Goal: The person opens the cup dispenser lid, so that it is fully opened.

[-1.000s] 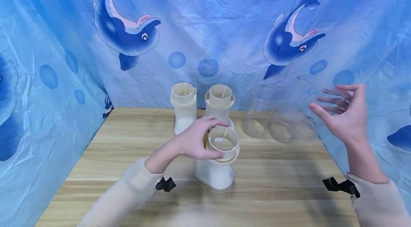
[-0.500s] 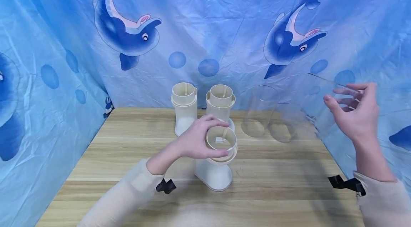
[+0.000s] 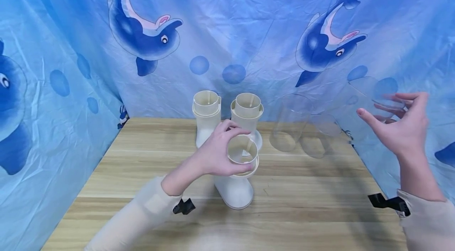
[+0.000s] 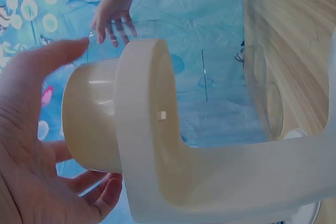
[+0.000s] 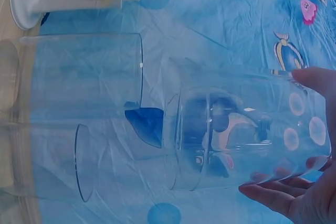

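Note:
My left hand (image 3: 217, 150) curls round the cream collar (image 3: 243, 149) at the top of a white dispenser-like stand (image 3: 234, 192). In the left wrist view, thumb and fingers lie round the smooth collar (image 4: 92, 116), and the stand's body extends right toward the table. Raised at the right, my right hand (image 3: 405, 124) grips a clear, see-through cylinder (image 5: 236, 129) by one end, thumb on one side and fingers on the other. Its outline is faint in the head view. Whether the stand's foot rests on the table cannot be told.
Two matching white stands with cream collars, a left one (image 3: 207, 118) and a right one (image 3: 247, 118), stand at the table's back. Two clear cylinders (image 3: 289, 124) stand upright to their right, near the held one. A blue dolphin-print curtain (image 3: 227, 18) encloses the wooden table (image 3: 302, 211).
My right hand has moved right with the clear cylinder, whose tilt has changed. My left hand keeps its grip on the collar, and the stand has shifted slightly left.

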### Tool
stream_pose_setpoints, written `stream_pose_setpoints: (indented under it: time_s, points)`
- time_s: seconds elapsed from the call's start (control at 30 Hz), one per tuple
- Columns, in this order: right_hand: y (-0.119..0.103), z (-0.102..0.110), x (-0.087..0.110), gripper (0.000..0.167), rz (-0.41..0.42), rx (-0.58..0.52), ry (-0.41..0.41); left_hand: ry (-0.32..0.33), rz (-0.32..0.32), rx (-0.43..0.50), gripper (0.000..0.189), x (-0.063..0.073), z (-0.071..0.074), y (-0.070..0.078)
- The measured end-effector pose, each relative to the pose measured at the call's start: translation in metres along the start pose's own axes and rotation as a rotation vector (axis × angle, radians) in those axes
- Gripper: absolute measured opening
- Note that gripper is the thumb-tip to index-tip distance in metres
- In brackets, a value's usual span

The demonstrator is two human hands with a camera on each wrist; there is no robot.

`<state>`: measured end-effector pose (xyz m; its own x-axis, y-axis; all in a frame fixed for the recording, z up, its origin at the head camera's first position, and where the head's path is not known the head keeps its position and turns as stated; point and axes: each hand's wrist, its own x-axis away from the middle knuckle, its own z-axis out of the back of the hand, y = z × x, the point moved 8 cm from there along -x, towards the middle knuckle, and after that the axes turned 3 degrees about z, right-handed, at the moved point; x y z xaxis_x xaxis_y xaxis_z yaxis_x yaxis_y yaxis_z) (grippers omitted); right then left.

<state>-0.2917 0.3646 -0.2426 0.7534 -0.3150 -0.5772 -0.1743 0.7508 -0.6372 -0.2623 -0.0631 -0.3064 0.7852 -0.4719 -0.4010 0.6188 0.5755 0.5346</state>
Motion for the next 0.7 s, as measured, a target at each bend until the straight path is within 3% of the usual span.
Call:
stream_pose_setpoints:
  time_s: [0.1,0.23,0.53,0.7]
  points:
    - [0.005,0.002,-0.002,0.078,-0.028,0.020,0.021,0.030,0.016,-0.024,0.074,0.001,0.001,-0.001]
    - [0.015,0.005,-0.005,0.075,-0.092,0.044,0.042,0.038,-0.009,-0.019,0.075,0.001,0.002,-0.003]
    - [0.030,0.004,-0.007,0.076,-0.230,0.148,0.001,-0.038,-0.132,0.082,0.072,0.001,0.007,-0.006]
    - [0.036,0.002,-0.011,0.083,-0.257,0.191,-0.041,-0.034,-0.103,0.079,0.076,0.002,0.007,-0.006]
